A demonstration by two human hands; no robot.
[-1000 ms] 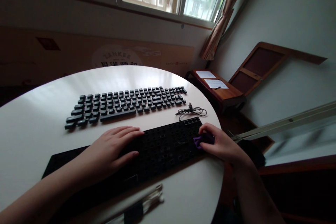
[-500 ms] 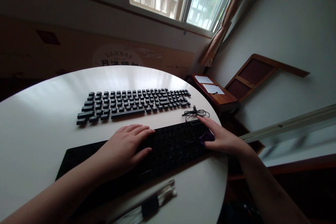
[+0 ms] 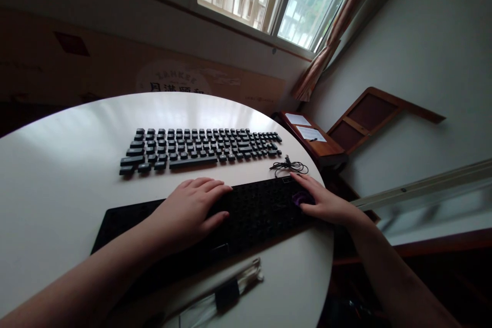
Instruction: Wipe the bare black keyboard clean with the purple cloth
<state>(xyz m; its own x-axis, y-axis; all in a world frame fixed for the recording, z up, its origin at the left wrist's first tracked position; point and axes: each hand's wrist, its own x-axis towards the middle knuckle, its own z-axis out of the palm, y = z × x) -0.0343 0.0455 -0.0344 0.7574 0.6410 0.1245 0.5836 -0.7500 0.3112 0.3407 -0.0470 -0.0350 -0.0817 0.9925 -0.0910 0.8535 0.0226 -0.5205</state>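
A black keyboard base point(image 3: 257, 205), stripped of its keycaps, lies across the white table. My left hand point(image 3: 192, 210) rests flat on its middle, fingers stretched towards the far edge and thumb apart. At the base's right end, my right hand point(image 3: 326, 202) presses a crumpled purple cloth point(image 3: 303, 198) against it with thumb and fingers. Part of the cloth is hidden under the palm. Black keycaps point(image 3: 200, 146) stand in rows beyond the base, laid out like a keyboard. A bundled black cable point(image 3: 289, 165) sits just past the right hand's fingertips.
Nearest me on the round white table point(image 3: 57, 164) lies a clear plastic packet point(image 3: 226, 294) with a dark band. The table's edge curves close past my right hand. Further right are a wooden chair point(image 3: 319, 136) bearing papers, and a glass panel point(image 3: 434, 205).
The view has shifted slightly, so the table things appear a little further right. The right hand stays at the base's right end with the cloth; the left remains flat on the base.
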